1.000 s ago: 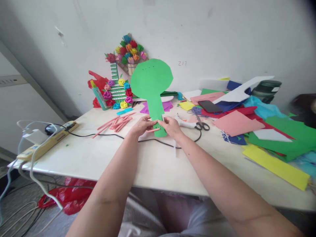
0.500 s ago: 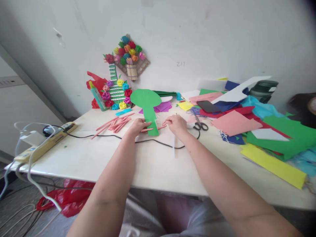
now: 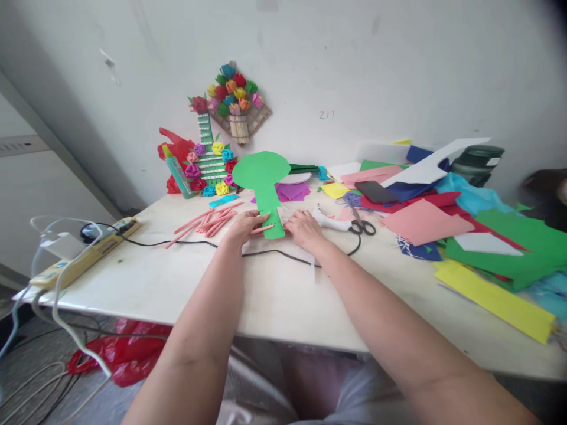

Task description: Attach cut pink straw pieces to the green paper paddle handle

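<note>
A green paper cutout [image 3: 261, 171] with a round top and a narrow stem lies in front of me. My left hand [image 3: 245, 227] is closed at the stem's left edge, gripping it, with a pink paper stick [image 3: 262, 229] lying across the stem by its fingers. At the stem's right edge my right hand [image 3: 305, 228] has its fingers pinched together; a bit of pink shows under them, the rest is hidden by the hand. A white glue gun [image 3: 332, 221] lies just beyond my right hand. Left of the cutout is a pile of pink paper sticks [image 3: 212, 221].
Black-handled scissors [image 3: 363, 226] lie right of the glue gun. A black cable [image 3: 279, 252] crosses the table in front of my hands to a power strip [image 3: 84, 254]. Coloured paper sheets [image 3: 427, 221] and a phone [image 3: 376, 192] cover the right side. Paper-flower crafts [image 3: 212, 165] stand behind.
My right hand has moved left with the pink stick, up to the stem's edge, uncovering the glue gun. My left hand stays at the stem. The view has shifted slightly.
</note>
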Demonstrator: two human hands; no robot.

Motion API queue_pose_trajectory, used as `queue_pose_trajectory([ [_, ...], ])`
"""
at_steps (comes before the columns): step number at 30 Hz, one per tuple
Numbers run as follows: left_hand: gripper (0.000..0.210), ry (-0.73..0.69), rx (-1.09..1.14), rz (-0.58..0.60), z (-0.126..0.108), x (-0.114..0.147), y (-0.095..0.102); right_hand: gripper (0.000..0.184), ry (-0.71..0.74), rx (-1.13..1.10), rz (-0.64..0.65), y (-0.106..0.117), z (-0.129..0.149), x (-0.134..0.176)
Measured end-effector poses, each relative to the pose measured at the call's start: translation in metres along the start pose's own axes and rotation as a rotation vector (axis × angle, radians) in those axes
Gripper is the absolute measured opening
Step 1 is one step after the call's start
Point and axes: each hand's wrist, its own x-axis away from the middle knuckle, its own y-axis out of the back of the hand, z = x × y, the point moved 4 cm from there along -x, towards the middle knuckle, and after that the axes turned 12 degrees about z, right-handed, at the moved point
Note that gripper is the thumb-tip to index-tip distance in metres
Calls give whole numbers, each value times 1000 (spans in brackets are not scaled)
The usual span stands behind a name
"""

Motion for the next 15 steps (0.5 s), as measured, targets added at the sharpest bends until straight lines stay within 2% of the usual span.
queue_pose_trajectory([
  [5, 32, -30, -7, 10, -1, -1, 2, 32, -31, 55, 13, 1, 1, 1],
  [11, 29, -30, 0, 20, -1, 1, 1, 30, -67, 12, 23, 2, 0, 1],
  [15, 27, 0, 2, 8, -1, 2, 1, 25, -129, -37, -96, 9, -10, 4],
])
